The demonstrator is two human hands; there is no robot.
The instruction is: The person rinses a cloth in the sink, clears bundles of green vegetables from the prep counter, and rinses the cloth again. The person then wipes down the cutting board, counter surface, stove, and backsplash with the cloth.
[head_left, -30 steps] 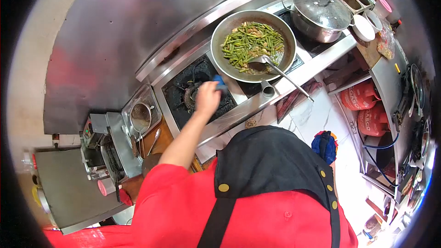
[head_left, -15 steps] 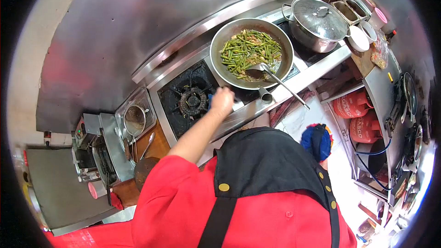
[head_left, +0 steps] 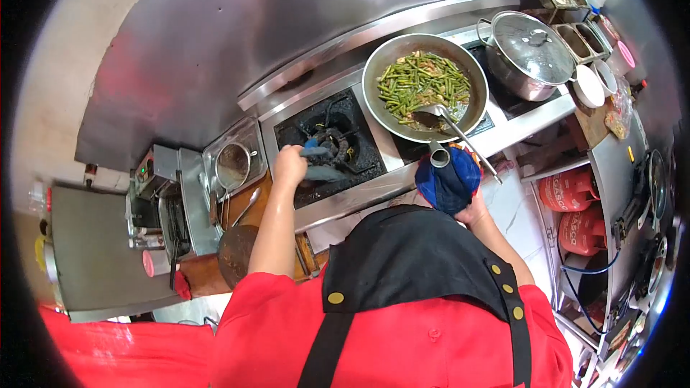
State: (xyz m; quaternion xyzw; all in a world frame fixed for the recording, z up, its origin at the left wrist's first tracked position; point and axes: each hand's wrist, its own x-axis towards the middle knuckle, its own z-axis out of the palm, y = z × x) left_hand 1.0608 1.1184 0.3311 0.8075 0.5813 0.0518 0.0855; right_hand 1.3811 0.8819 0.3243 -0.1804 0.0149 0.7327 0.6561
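My left hand (head_left: 290, 166) is closed on a grey-blue cloth (head_left: 322, 167), which is blurred over the left burner (head_left: 341, 140). At the front of the stove, my right hand (head_left: 472, 209) grips a dark blue cloth bundle (head_left: 449, 185) with red and yellow edges. The bundle is against the hollow metal handle (head_left: 439, 156) of a wide pan (head_left: 372, 80). Cut green beans (head_left: 424, 82) in brown liquid lie in the pan, with a long-handled ladle (head_left: 463, 138) resting in them and over the rim.
A lidded steel pot (head_left: 528, 50) stands right of the pan. White bowls (head_left: 589, 87) are beyond it. Red gas cylinders (head_left: 568, 190) sit under the right counter. To the left are a strainer (head_left: 233, 165) on a tray, tongs (head_left: 246, 206) and a round brown board (head_left: 237, 255).
My left hand has moved left with the cloth across the burner. My right hand has brought the blue bundle up to the pan's handle. The view has shifted.
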